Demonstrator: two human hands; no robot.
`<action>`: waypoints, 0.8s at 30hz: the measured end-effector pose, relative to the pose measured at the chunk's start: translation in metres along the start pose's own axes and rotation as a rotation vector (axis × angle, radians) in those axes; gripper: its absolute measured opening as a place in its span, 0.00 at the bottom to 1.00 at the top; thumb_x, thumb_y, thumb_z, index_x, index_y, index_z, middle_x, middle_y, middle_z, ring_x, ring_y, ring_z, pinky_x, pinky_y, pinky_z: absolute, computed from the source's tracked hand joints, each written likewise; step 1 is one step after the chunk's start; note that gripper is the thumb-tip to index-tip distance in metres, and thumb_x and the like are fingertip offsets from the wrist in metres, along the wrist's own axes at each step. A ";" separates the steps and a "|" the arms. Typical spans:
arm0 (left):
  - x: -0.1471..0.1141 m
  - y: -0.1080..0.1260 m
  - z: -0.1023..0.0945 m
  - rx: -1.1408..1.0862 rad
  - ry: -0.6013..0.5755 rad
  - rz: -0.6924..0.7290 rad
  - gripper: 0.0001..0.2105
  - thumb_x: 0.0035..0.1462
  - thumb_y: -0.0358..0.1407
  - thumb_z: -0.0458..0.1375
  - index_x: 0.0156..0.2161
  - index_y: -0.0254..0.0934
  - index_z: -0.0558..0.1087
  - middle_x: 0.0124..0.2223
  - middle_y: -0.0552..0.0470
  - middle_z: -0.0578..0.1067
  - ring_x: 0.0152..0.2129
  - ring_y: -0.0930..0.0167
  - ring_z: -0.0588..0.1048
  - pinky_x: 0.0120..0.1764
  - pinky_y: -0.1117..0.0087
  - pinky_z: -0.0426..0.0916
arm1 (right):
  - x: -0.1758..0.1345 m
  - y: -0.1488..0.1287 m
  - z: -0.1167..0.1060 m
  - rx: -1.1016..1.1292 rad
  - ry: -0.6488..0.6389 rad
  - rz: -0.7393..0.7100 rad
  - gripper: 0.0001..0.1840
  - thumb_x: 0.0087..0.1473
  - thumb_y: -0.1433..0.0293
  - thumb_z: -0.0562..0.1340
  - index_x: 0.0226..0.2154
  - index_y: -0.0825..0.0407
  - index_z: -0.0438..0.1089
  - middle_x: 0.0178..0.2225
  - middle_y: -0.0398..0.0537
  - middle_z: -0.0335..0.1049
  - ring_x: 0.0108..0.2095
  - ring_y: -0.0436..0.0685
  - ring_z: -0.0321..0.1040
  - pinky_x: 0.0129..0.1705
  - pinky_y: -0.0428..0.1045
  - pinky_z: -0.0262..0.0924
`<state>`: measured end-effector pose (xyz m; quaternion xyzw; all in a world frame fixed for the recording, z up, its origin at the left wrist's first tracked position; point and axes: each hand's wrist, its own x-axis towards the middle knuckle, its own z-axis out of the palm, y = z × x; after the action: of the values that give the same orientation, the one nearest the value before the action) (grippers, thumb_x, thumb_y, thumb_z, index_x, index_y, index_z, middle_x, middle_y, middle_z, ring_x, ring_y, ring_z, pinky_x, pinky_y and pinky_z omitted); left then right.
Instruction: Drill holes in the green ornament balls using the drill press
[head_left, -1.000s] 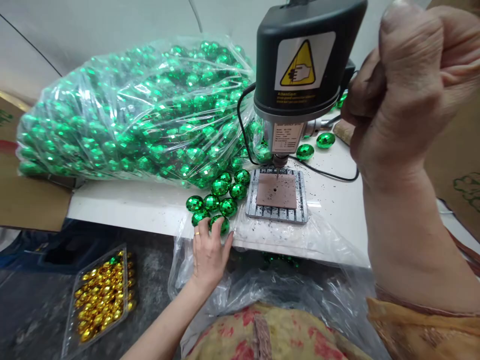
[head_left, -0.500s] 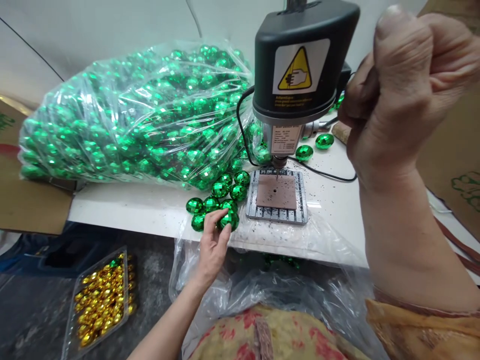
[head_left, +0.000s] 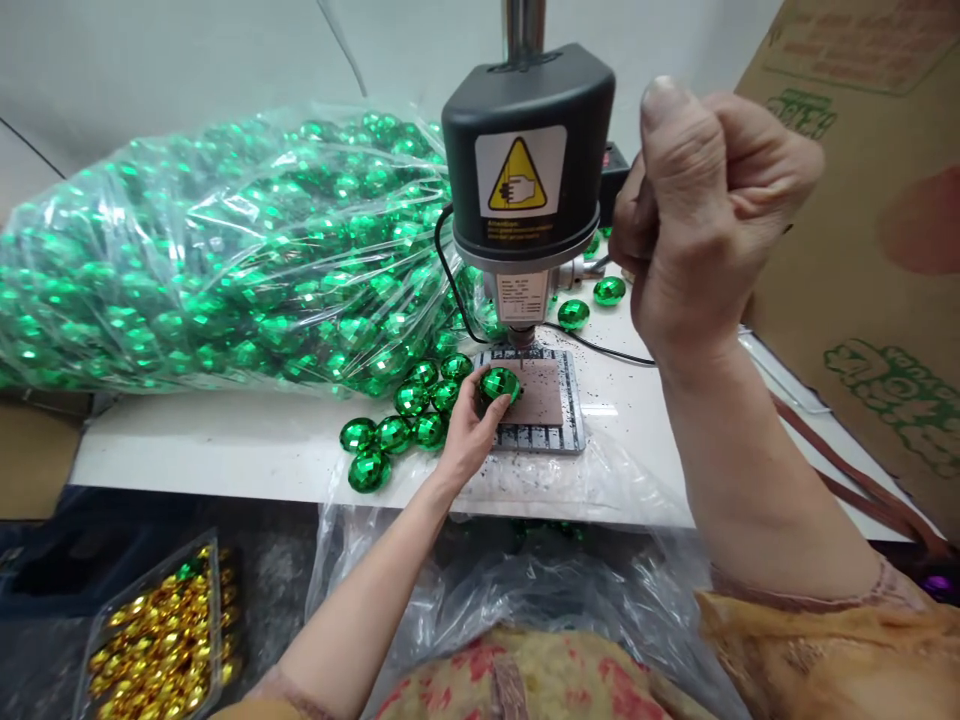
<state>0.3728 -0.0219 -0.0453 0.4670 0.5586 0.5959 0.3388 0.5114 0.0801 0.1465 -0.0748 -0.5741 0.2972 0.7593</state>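
My left hand (head_left: 474, 425) pinches a shiny green faceted bauble (head_left: 499, 384) over the brown pad (head_left: 541, 400) on the base plate (head_left: 571, 420) of a small drill press (head_left: 525, 170). The chuck (head_left: 521, 335) is just above the bauble; the drill tip is not visible behind it. On the right, my right hand (head_left: 697, 190) is raised in a closed grip beside the press head. A metal lever (head_left: 594, 266) runs from the press toward that hand, and the gripped end is hidden by the fingers. Several loose green baubles (head_left: 394, 434) lie left of the plate.
A big clear bag (head_left: 225, 260) of green baubles fills the table's left side. Below stands a clear tub (head_left: 217, 600) of gold baubles. A black cable (head_left: 607, 347) crosses behind the plate. Cardboard (head_left: 862, 250) stands at right; plastic sheeting (head_left: 600, 480) hangs over the front edge.
My left hand has taken a bauble from the loose group and carried it right and up onto the pad. My right hand stays raised and closed. The view has shifted right.
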 end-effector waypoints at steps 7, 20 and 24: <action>0.020 -0.025 -0.004 0.078 -0.072 0.072 0.28 0.58 0.45 0.62 0.60 0.40 0.63 0.58 0.44 0.71 0.55 0.62 0.71 0.60 0.58 0.63 | 0.000 -0.004 0.000 -0.004 -0.012 0.011 0.24 0.59 0.77 0.57 0.14 0.54 0.53 0.12 0.35 0.50 0.14 0.39 0.45 0.21 0.45 0.37; 0.029 -0.012 0.004 0.304 -0.073 0.252 0.26 0.52 0.38 0.67 0.56 0.39 0.68 0.52 0.45 0.72 0.51 0.62 0.72 0.57 0.57 0.66 | -0.001 0.001 -0.001 0.010 -0.001 -0.030 0.23 0.58 0.76 0.59 0.15 0.51 0.53 0.12 0.37 0.50 0.15 0.42 0.45 0.21 0.46 0.38; 0.028 -0.013 0.008 0.317 -0.031 0.247 0.26 0.50 0.36 0.68 0.54 0.39 0.69 0.49 0.47 0.72 0.48 0.64 0.73 0.53 0.60 0.69 | -0.002 -0.003 0.000 -0.028 -0.021 -0.003 0.23 0.58 0.77 0.58 0.15 0.53 0.53 0.13 0.36 0.50 0.15 0.40 0.46 0.21 0.46 0.38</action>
<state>0.3697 0.0091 -0.0533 0.5886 0.5786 0.5302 0.1939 0.5125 0.0772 0.1462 -0.0814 -0.5864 0.2889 0.7524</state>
